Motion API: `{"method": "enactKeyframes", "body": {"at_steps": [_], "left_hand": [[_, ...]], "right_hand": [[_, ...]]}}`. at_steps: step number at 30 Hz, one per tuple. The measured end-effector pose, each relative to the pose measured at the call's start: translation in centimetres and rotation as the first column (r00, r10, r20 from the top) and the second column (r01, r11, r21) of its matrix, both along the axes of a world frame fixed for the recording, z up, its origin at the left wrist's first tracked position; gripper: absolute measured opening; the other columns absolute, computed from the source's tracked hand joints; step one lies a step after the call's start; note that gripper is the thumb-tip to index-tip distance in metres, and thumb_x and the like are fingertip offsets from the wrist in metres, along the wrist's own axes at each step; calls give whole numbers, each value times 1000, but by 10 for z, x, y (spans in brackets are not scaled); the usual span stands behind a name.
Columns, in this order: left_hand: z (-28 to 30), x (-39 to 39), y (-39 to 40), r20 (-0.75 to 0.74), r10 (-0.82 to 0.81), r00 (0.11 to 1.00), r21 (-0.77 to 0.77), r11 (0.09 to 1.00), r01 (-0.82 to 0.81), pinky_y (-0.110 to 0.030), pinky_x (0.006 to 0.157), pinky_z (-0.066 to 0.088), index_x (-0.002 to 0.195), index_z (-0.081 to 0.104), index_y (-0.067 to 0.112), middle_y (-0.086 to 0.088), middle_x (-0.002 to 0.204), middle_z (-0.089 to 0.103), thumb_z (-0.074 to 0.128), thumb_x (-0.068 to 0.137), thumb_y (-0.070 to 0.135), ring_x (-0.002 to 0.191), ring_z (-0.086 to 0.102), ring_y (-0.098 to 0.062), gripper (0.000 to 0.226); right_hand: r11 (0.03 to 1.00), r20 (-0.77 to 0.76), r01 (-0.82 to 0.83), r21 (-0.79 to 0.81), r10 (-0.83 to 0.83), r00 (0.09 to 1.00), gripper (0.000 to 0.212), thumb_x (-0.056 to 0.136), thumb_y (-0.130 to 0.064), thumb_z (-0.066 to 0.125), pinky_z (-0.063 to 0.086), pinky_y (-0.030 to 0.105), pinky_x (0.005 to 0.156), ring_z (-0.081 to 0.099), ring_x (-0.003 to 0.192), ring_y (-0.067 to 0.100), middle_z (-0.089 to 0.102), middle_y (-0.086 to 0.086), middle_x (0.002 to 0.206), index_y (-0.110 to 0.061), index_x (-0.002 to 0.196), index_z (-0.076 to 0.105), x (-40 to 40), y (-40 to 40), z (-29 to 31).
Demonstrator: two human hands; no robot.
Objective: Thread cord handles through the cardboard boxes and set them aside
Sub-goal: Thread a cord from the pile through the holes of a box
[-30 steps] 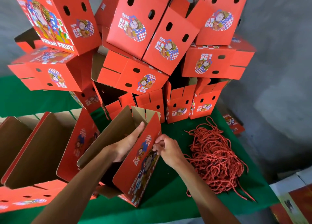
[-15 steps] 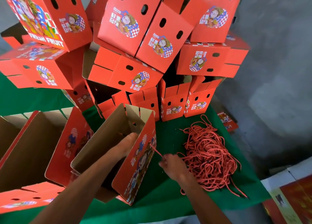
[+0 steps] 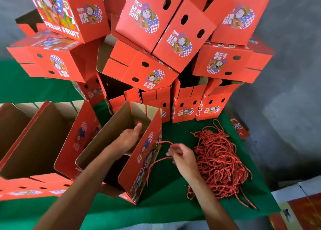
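At frame centre, the left hand point(image 3: 129, 139) reached inside the open red printed cardboard box point(image 3: 139, 162), its grip hidden; the right hand point(image 3: 182, 156) pinched the red twisted cord point(image 3: 160, 142).

- There is one view only, from a head-worn wide-angle camera, looking forward and steeply down.
- It sits close: both forearms enter from the bottom edge, and the left hand point(image 3: 129, 139) and right hand point(image 3: 182, 156) lie near the frame's middle.
- The open box point(image 3: 139, 162) is seen from above, into its inside.
- The stack point(image 3: 156, 38) fills the upper frame; its boxes lean outward toward the edges.
- The table point(image 3: 165, 210) crosses the lower frame; grey floor shows at right.
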State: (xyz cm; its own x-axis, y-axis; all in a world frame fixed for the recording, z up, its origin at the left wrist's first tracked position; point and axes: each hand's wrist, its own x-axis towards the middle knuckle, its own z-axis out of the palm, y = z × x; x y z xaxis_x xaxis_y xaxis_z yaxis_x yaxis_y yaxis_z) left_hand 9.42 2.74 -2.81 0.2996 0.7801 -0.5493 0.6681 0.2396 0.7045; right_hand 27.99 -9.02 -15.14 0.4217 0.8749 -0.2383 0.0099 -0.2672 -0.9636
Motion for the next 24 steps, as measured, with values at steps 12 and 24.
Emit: {"method": "enactKeyframes", "body": {"at_steps": [12, 24], "left_hand": [[17, -31, -29, 155, -355, 922, -272, 882, 386, -52, 110, 47, 138, 55, 23, -8, 129, 70, 60, 90, 45, 118, 68, -29, 54], [1, -82, -17, 124, -66, 990, -381, 918, 109, -33, 79, 55, 119, 65, 22, -5, 106, 79, 69, 73, 48, 93, 77, -24, 53]], "right_hand": [[827, 130, -293, -480, 397, 908, 25, 89, -21, 79, 57, 37, 50, 66, 50, 20, 68, 4, 61, -7, 75, 63, -60, -15, -80], [756, 39, -332, -564, 426, 904, 20, 93, -11, 74, 59, 31, 52, 71, 62, 26, 76, 18, 98, 2, 108, 69, -101, -2, -80]]}}
